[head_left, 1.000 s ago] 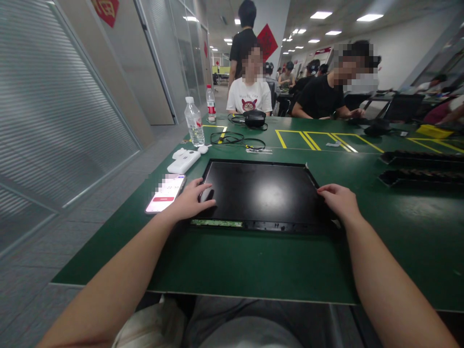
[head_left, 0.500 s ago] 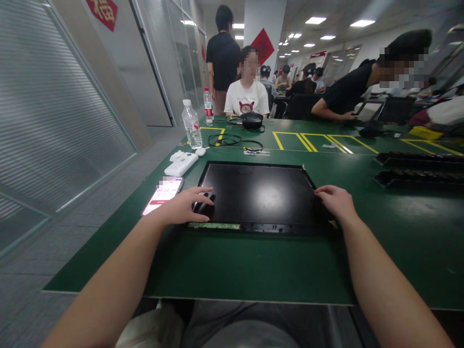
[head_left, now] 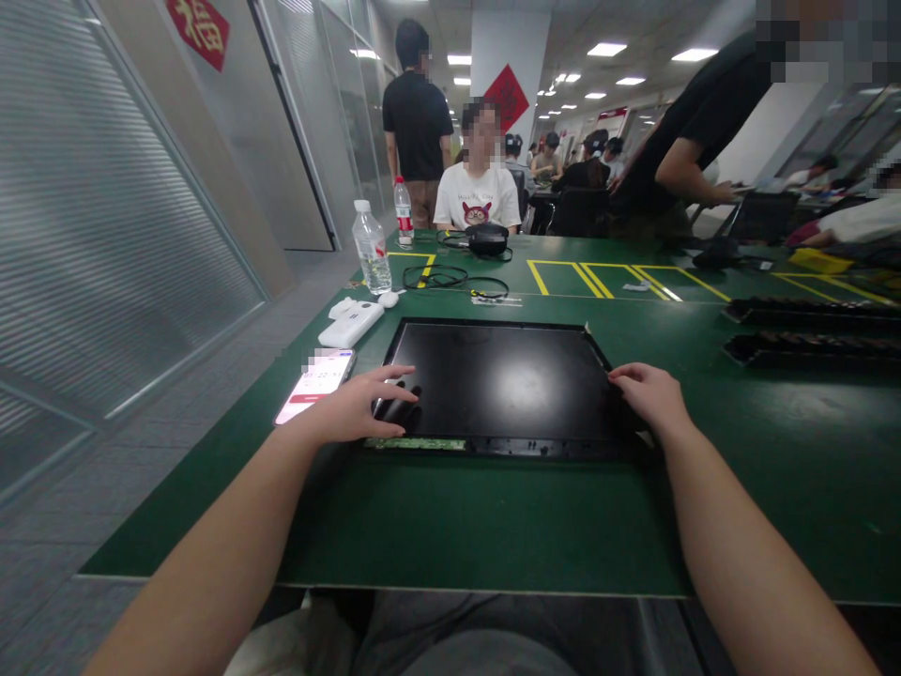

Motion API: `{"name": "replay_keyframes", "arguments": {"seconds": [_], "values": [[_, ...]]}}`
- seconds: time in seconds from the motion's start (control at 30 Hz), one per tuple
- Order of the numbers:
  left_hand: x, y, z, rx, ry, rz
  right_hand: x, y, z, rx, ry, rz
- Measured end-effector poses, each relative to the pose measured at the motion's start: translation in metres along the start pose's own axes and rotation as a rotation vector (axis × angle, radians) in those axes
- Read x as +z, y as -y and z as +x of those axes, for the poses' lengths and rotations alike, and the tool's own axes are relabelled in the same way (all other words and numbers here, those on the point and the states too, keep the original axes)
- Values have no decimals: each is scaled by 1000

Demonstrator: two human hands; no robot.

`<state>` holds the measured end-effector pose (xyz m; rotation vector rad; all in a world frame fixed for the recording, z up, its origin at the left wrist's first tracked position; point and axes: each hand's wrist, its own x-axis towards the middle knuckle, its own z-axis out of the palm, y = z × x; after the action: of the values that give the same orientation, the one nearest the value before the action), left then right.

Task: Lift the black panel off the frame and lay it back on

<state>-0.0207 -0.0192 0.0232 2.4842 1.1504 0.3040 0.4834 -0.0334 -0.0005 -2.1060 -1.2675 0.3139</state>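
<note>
A black flat display panel (head_left: 493,380) lies on the green table, its glossy screen facing up. A green circuit strip (head_left: 415,444) runs along the left part of its near edge. My left hand (head_left: 370,404) is over the panel's left edge with fingers spread and thumb apart, reflected in the glass. At the right edge, my right hand (head_left: 651,394) has its thumb and index finger pinched together on the panel's rim. The other fingers of that hand are curled, and what lies under them is hidden.
Left of the panel are a lit phone (head_left: 314,387), a white device (head_left: 350,324) and a water bottle (head_left: 371,249). Behind it lies a black cable (head_left: 450,279). Long black strips (head_left: 809,349) are at the right. A seated person (head_left: 479,188) faces me across the table (head_left: 493,535).
My hands and the panel stay almost the same. At the back right, the person in black who was leaning has risen and come closer. The view has shifted slightly.
</note>
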Motion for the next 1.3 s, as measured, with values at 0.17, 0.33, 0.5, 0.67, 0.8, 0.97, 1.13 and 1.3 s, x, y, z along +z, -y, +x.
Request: {"name": "replay_keyframes", "arguments": {"seconds": [0.17,0.33,0.5,0.67,0.8,0.97,1.13,1.3], "values": [[3,4,1,46,-20,-30,1,-3,2,2,-3,16],[4,4,1,79,-23,-50,3,-6,5,0,-6,15],[3,3,1,87,-23,-43,4,-7,5,12,-1,17],[1,-1,1,57,1,-44,4,-7,5,5,-5,23],[0,-5,1,14,1,-15,5,-10,6,-16,-12,23],[4,-2,6,-96,-100,49,5,-10,6,-12,-12,19],[8,8,11,-185,-187,150,5,-8,6,-10,6,-1],[9,6,11,-241,-165,173,3,-5,3,-14,0,-1]]}}
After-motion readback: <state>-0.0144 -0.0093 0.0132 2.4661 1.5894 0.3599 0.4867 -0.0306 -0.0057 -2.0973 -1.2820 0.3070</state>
